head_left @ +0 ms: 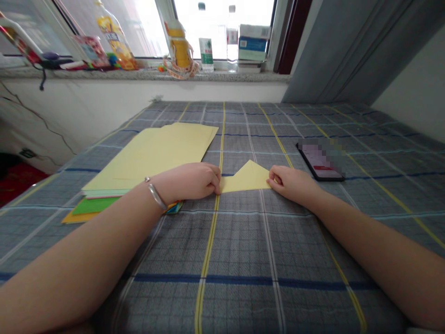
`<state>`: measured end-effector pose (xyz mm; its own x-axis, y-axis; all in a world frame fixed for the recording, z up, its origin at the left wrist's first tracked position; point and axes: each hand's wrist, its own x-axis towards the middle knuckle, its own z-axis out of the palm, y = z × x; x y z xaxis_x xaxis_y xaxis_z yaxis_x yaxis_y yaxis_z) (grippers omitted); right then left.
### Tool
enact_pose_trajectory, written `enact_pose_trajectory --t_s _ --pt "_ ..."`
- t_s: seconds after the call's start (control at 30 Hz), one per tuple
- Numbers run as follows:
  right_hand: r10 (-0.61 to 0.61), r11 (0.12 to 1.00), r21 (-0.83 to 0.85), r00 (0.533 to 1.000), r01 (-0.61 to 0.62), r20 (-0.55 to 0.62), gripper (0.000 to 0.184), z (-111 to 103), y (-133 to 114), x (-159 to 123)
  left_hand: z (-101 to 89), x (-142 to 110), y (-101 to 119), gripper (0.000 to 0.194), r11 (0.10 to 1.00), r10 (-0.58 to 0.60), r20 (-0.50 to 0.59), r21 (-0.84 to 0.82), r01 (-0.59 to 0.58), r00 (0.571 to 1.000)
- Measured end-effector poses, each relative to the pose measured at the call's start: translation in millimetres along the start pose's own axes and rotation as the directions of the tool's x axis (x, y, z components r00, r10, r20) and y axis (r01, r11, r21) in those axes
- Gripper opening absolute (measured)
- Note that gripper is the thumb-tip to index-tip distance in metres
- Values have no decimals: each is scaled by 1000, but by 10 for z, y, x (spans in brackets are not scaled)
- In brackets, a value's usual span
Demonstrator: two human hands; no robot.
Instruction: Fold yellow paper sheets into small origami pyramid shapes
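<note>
A folded piece of pale yellow paper (251, 177) lies between my hands on the checked cloth, its pointed peak facing away from me. My left hand (194, 181) pinches the paper's left end, with the fingers curled and pressed together. At the right end, my right hand (290, 183) grips the paper between thumb and bent fingers. A silver bracelet (157, 197) circles my left wrist. Just beyond my left forearm is a stack of coloured paper (163, 146), pale yellow on top with green and orange sheets lower down; my arm hides part of it.
A phone (320, 161) with its screen lit lies to the right on the checked cloth (239, 250). Along the windowsill (139, 75) stand a juice bottle (116, 37), a yellow bottle (180, 46), a white-and-green tube (206, 53) and boxes (252, 46). A grey curtain (340, 51) hangs at the right.
</note>
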<state>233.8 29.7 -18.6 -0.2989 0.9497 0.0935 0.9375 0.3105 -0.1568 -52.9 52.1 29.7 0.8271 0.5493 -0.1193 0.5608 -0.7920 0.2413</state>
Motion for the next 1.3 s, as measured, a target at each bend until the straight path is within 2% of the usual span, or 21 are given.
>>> enact_pose_trajectory --t_s 0.3,0.43,0.53,0.63,0.8,0.97,1.13,1.2,1.3 --pt "6 1000 -3 1000 -6 1 16 -8 -11 -4 29 29 -42 27 996 -64 -5 64 64 998" --pt "-27 999 -20 999 26 -40 16 7 21 -3 93 66 -21 25 969 -186 -110 143 201 976" --pt "-94 996 -19 990 93 -105 18 39 78 15 163 102 2 30 955 -249 -193 113 273 949" --pt "-151 988 7 979 153 -136 29 80 134 41 221 130 13 41 968 -219 -188 78 237 957" --pt "-184 981 29 975 189 -122 46 106 163 54 274 132 -1 50 969 -183 -214 129 213 960" --pt "-189 980 46 974 196 -127 53 101 148 46 309 140 -27 43 974 -183 -253 82 210 950" --pt "-141 972 143 948 188 -284 72 90 128 36 297 171 23 31 967 -253 -285 -39 253 925" --pt "-127 975 124 926 182 -355 64 56 113 19 290 177 52 22 960 -280 -302 -108 259 911" --pt "-161 982 25 901 186 -403 23 -15 100 -10 299 185 75 12 966 -249 -356 -160 204 901"
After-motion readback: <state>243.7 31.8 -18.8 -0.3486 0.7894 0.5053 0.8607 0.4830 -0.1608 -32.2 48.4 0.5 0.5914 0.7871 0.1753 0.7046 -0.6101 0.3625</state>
